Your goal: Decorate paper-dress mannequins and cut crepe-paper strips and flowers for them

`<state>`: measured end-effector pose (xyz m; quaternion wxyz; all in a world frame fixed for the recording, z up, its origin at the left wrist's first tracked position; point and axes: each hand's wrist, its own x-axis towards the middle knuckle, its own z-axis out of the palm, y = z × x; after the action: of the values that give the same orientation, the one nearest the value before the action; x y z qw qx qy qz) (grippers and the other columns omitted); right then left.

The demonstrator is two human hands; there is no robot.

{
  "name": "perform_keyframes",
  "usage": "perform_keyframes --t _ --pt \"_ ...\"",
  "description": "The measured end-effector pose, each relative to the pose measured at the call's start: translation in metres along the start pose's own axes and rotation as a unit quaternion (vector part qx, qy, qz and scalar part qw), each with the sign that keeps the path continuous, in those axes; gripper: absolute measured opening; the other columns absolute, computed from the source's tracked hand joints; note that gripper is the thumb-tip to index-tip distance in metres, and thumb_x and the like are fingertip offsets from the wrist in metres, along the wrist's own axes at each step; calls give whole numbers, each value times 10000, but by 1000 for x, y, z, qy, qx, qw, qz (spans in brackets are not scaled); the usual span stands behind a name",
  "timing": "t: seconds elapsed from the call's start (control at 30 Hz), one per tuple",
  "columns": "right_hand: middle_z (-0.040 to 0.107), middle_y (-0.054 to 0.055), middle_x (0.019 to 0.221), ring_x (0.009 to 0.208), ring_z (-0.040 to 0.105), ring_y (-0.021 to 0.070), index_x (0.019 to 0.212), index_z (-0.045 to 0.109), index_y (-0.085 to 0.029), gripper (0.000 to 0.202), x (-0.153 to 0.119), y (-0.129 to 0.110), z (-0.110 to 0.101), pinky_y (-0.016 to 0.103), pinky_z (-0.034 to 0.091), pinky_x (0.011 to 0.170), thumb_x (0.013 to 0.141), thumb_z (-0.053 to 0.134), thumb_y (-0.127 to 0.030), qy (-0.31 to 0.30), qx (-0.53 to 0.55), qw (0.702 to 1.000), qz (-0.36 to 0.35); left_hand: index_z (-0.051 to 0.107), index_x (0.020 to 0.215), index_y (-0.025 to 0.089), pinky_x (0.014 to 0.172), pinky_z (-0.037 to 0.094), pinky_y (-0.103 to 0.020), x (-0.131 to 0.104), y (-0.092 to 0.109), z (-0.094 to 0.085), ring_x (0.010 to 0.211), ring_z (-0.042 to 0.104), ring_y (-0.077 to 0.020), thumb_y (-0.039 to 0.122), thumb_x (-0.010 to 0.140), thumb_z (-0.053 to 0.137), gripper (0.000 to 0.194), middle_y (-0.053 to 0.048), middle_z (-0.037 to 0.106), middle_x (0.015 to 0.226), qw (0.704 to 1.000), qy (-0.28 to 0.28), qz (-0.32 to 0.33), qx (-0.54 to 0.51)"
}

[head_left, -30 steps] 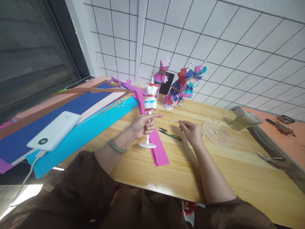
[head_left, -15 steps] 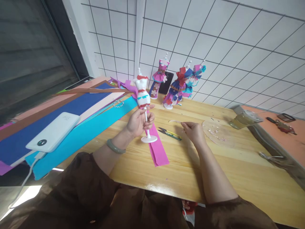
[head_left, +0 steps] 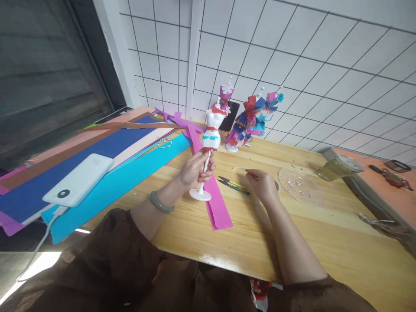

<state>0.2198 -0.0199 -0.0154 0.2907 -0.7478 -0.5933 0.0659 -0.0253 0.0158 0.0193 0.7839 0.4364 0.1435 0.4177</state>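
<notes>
- On my feed, the left hand (head_left: 194, 169) curled around the stem (head_left: 206, 163) of the mannequin (head_left: 211, 132), tilted beside magenta paper (head_left: 220, 210).
- The right hand (head_left: 262, 186) appeared to pinch a pale strip (head_left: 239, 168).
- I judged this a holding step; the next move called for steadiness.

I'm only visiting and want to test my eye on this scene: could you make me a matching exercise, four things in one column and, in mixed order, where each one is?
Things
1. Power bank
2. Bangle
3. Snips
4. White mannequin with red and blue trim

Places
A. Around the left forearm
B. Held by the stem in the left hand
C. On coloured sheets, a white cable plugged in
D. On the wooden table, between the left hand and right hand

Pairs: 1-C, 2-A, 3-D, 4-B
</notes>
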Motion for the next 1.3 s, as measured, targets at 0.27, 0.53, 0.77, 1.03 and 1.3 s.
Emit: perform_keyframes --t 0.27,0.53,0.77,1.03,1.3 --pt "604 26 493 453 547 141 589 637 -174 501 -17 -29 0 258 393 489 797 418 -574 -17 82 996 0 381 857 217 294 220 -130 0 -8 3 334 302 -23 432 824 481 239 68 460 621 998 -5 5 65" --pt "645 37 792 737 584 158 825 604 -210 97 -44 -68 7 303 457 672 829 525 -265 107 189 939 -268 362 862 221 289 265 -132 -2 -17 6 323 338 -19 433 802 521 272 88 457 607 988 2 15 152" --pt "634 48 870 832 593 179 928 578 -223 156 -49 -68 5 346 451 738 784 581 -165 201 134 912 -330 357 859 216 295 326 -146 -6 -27 11 324 380 -27 416 811 503 252 95 455 600 976 -3 8 217" --pt "654 50 869 807 593 174 913 582 -220 129 -49 -67 3 328 398 721 786 598 -201 230 26 913 -337 376 875 204 340 413 -178 -9 -37 21 351 412 -38 387 805 502 233 92 456 586 961 15 5 276" --pt "660 27 836 774 582 142 884 582 -214 95 -48 -70 3 298 345 691 797 582 -177 247 -31 904 -349 399 880 209 350 373 -154 -10 -45 22 405 481 -62 377 800 504 214 67 531 622 936 85 48 337"
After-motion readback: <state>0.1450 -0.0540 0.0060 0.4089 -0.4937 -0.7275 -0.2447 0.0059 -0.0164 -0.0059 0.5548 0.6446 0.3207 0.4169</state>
